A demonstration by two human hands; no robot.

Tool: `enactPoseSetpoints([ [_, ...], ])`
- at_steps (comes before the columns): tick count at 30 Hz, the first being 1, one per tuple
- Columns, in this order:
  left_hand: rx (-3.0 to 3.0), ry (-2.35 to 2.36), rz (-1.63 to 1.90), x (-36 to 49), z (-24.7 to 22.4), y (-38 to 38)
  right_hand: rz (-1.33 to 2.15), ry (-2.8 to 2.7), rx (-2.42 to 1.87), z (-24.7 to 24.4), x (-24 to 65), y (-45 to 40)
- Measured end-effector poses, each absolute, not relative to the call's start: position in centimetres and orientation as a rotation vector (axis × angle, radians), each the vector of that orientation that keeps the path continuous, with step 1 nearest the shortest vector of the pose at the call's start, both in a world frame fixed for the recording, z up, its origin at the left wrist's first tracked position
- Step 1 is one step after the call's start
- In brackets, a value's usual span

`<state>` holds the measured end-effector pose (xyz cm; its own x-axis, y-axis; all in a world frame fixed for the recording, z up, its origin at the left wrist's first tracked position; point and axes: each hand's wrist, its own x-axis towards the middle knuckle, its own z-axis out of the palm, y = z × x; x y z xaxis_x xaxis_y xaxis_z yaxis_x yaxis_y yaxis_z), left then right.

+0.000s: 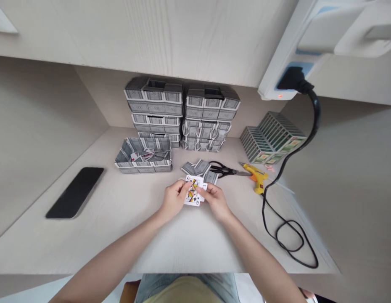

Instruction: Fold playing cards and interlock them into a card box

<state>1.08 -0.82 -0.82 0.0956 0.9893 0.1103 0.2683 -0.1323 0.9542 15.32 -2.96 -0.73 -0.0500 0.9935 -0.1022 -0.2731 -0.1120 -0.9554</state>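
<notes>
Above the desk's middle, my left hand (173,199) pinches a face-up queen playing card (191,199) by its left edge. My right hand (218,201) is closed on the right side of the same cards, its thumb on the queen's face. Part of a second card (204,186) shows from behind the queen at the right. Just beyond my fingers lie several loose playing cards (202,166), backs up. Black-handled scissors (223,169) rest against them, blades pointing right. How many cards are in my hands is hidden.
Behind stand stacked boxes (157,101) built from cards. An open card box (145,169) holds loose pieces. At right are a yellow glue gun (257,176), a looping black cord (286,248) and green-edged stacks (271,136). A phone (76,191) lies left. A power strip (277,80) hangs above.
</notes>
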Motion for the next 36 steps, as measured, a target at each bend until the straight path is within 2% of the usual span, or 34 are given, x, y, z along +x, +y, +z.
enactPoseSetpoints([
  [5,1.56,1.204,0.994,1.1,-1.5,-0.7,1.273,-0.994,-1.178,-0.9,16.1,-2.5],
  [12,1.535,1.252,0.983,0.6,-1.5,-0.2,1.351,-1.064,-1.118,-0.2,16.6,-2.6],
  [19,1.768,1.336,0.975,0.5,-1.5,-0.7,1.229,-1.13,-1.142,-0.9,16.6,-2.6],
  [25,1.894,1.271,0.992,1.0,-1.1,-1.6,0.95,-1.284,-1.291,-1.7,16.6,-2.9],
  [32,2.239,1.122,0.984,1.2,-0.7,-2.3,0.366,-1.492,-1.596,-2.0,16.0,-3.5],
  [36,2.293,1.134,1.047,1.2,-0.7,-2.1,0.41,-1.468,-1.509,-1.8,16.1,-3.4],
])
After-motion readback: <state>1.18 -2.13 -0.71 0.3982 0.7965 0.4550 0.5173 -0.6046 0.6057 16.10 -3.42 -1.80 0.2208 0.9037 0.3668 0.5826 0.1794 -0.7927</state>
